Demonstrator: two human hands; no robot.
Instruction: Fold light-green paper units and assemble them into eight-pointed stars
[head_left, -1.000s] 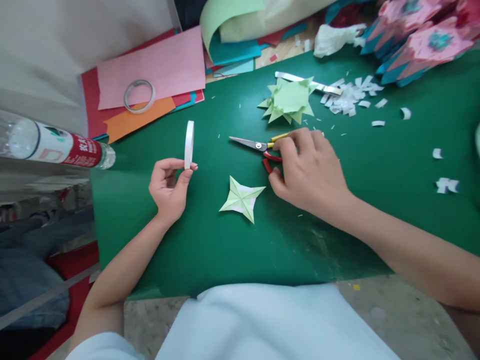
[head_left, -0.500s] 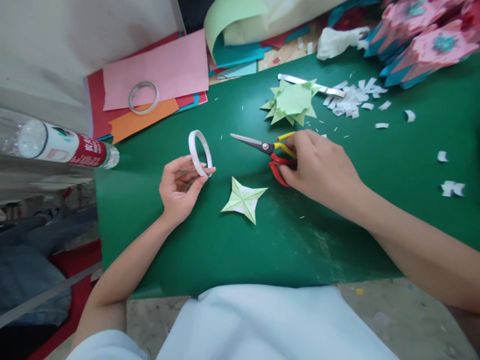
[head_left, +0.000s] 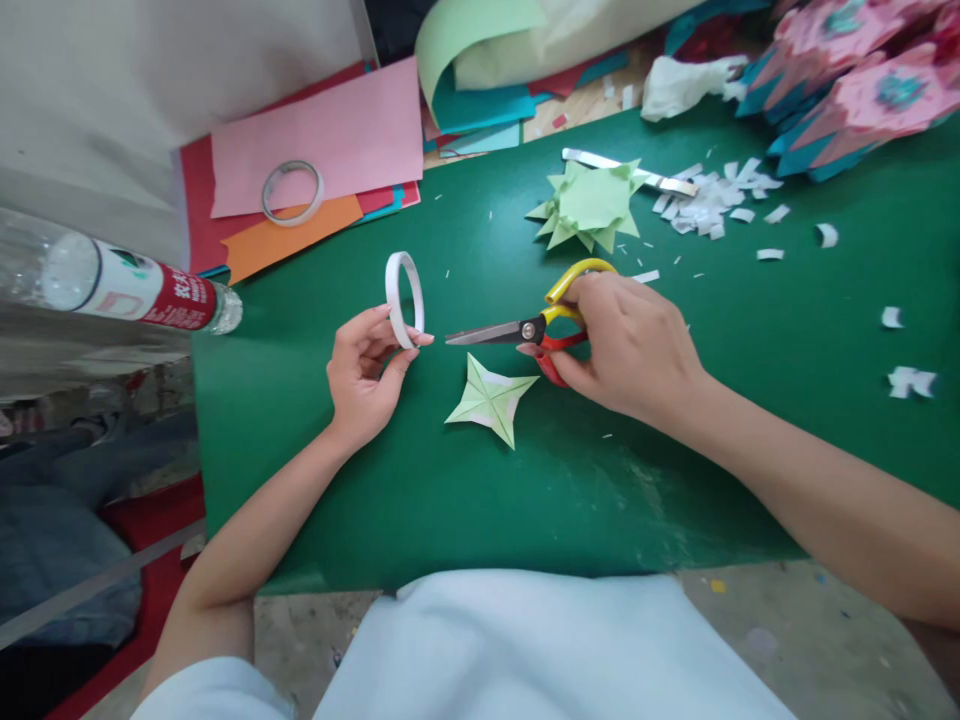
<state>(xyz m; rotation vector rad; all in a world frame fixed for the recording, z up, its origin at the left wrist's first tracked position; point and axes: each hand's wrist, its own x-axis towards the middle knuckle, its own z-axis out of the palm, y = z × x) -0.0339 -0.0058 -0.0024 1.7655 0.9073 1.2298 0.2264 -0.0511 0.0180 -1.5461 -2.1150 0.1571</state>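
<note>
Scissors (head_left: 529, 331) sit in right grip (head_left: 637, 328), tape roll (head_left: 394, 295) in left grip (head_left: 366, 378).

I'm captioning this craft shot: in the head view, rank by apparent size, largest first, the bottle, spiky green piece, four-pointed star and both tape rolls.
1. Bottle
2. Spiky green piece
3. Four-pointed star
Smallest, unranked: held tape roll and second tape roll look close; the held one may be nearer the camera.

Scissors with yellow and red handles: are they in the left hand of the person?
No, the right hand holds the scissors, while the left hand holds a white roll of tape.
</note>
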